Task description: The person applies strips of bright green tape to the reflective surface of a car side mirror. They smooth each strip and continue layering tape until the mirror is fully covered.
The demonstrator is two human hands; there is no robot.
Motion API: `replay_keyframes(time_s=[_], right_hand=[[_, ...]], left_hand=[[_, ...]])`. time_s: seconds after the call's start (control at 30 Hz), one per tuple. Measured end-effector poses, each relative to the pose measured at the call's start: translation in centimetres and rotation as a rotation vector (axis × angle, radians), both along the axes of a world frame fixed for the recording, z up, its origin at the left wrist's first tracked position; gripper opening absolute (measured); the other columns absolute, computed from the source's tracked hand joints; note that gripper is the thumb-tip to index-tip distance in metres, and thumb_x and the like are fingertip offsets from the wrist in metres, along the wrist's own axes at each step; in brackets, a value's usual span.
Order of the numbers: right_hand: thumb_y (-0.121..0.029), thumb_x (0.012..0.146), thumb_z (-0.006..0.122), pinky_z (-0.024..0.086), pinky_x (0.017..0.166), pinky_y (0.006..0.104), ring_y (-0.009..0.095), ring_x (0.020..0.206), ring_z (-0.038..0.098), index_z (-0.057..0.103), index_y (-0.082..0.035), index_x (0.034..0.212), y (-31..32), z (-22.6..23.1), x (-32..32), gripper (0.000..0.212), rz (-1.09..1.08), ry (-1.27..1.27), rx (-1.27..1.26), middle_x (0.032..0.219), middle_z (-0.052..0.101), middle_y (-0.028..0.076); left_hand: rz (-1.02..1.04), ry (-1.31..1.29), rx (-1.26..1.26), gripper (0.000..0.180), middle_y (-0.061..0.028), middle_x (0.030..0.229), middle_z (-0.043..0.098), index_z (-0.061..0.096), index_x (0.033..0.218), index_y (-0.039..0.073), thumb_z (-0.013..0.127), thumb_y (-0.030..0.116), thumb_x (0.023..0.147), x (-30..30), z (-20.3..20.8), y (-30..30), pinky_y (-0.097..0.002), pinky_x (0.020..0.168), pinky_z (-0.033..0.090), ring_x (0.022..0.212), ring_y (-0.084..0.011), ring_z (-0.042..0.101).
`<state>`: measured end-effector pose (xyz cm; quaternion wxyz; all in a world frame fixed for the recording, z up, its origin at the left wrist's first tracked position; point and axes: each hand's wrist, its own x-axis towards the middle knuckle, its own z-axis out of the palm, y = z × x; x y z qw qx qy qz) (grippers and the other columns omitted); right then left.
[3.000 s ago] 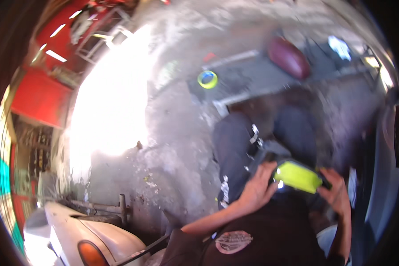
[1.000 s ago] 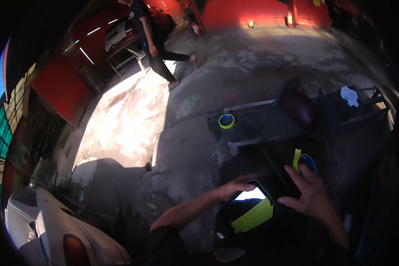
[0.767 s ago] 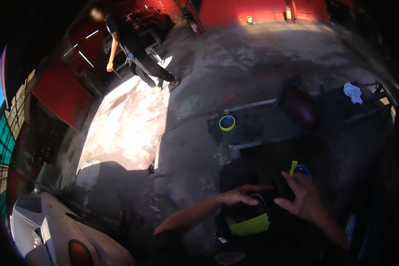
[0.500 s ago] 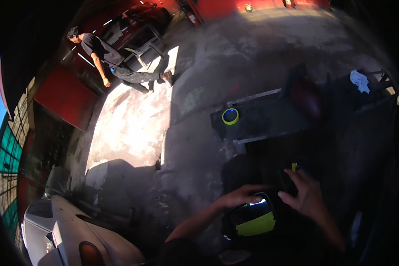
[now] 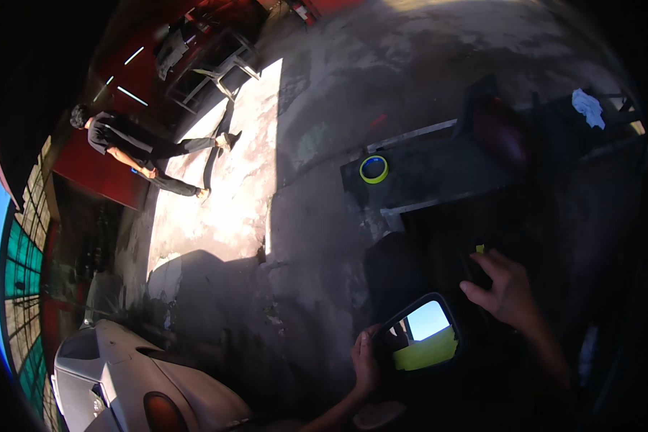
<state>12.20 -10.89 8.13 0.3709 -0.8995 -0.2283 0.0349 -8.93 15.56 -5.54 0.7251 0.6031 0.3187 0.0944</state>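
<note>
A rounded rectangular mirror in a dark housing is at the lower middle, its glass reflecting bright sky. Yellow-green masking tape covers the lower part of the glass. My left hand is closed on the mirror's left edge. To the right of the mirror and apart from it is my right hand, fingers curled and thumb standing away. A small piece of yellow tape shows at its fingertips; deep shadow hides how it is gripped.
A yellow-green tape roll lies on a dark bench ahead, near a dark red rounded part. A white cloth is at far right. At lower left stands a pale vehicle body. Another person walks across the sunlit floor.
My left hand has gone from the mirror's upper edge to its left edge. The glass now shows more sky. My right hand stays by the yellow piece. The other person has moved left.
</note>
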Motion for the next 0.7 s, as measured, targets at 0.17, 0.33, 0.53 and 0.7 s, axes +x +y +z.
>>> replay_keyframes(time_s=[0.17, 0.33, 0.53, 0.7], right_hand=[[-0.03, 0.086, 0.087, 0.059, 0.083, 0.0445, 0.036, 0.097, 0.075, 0.07, 0.004, 0.127, 0.3, 2.1, 0.6, 0.056, 0.005, -0.017, 0.087, 0.112, 0.072, 0.02], [-0.021, 0.084, 0.089, 0.058, 0.087, 0.0418, 0.035, 0.099, 0.074, 0.067, 0.005, 0.128, 2.9, 5.0, 0.1, 0.056, 0.008, -0.095, 0.325, 0.113, 0.07, 0.019], [-0.015, 0.086, 0.083, 0.054, 0.094, 0.0371, 0.025, 0.107, 0.07, 0.066, 0.002, 0.131, 3.2, -2.1, -0.5, 0.052, -0.099, -0.02, 0.541, 0.114, 0.068, 0.013], [-0.011, 0.096, 0.077, 0.055, 0.091, 0.0313, 0.014, 0.107, 0.065, 0.064, 0.001, 0.139, 1.3, -6.2, -2.0, 0.046, -0.33, 0.118, 0.62, 0.118, 0.068, 0.01]], left_hand=[[-0.002, -0.075, 0.036, 0.036, -0.0106, 0.117, 0.074, 0.07, 0.131, -0.003, 0.059, 0.028, 0.113, 2.7, 6.0, 1.3, -0.0328, 0.099, 0.053, 0.106, -0.0169, 0.068], [-0.114, -0.202, 0.209, 0.046, -0.0158, 0.121, 0.077, 0.068, 0.138, -0.007, 0.066, 0.031, 0.11, 7.1, 13.3, 7.3, -0.034, 0.099, 0.056, 0.108, -0.0201, 0.073], [-0.214, -0.188, 0.499, 0.058, -0.0146, 0.13, 0.074, 0.068, 0.139, -0.003, 0.057, 0.048, 0.114, 9.3, 13.3, 9.8, -0.0388, 0.11, 0.049, 0.124, -0.024, 0.066], [-0.503, -0.237, 0.431, 0.064, -0.0163, 0.131, 0.073, 0.062, 0.146, -0.005, 0.06, 0.049, 0.111, 15.4, 10.0, 9.6, -0.0375, 0.104, 0.053, 0.12, -0.0227, 0.067]])
